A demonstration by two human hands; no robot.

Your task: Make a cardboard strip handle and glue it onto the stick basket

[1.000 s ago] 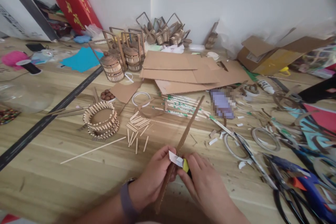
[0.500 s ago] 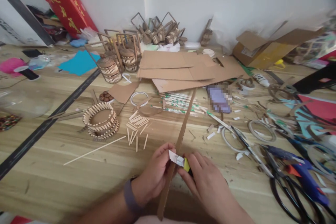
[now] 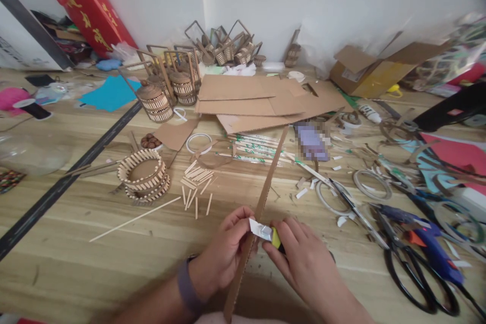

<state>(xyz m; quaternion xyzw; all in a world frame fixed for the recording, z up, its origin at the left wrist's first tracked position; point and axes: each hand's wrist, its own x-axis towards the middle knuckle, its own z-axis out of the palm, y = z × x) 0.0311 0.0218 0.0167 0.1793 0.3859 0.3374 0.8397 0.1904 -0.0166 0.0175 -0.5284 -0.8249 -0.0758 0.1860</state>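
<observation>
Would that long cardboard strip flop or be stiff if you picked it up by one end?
The cardboard strip would likely be fairly stiff: it runs straight past the left hand without visible sag. Being narrow and thin, it is probably light, and it might crease if pushed hard.

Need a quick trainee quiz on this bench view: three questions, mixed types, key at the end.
1. Multiple choice: what is in the right hand?
A) glue gun
B) cutter
C) spool

2. True or false: the scissors lie to the right of the right hand.

3. Short answer: what does the left hand hold, with the cutter's blade across it?

Key: 1. B. 2. True. 3. A long brown strip.
</observation>
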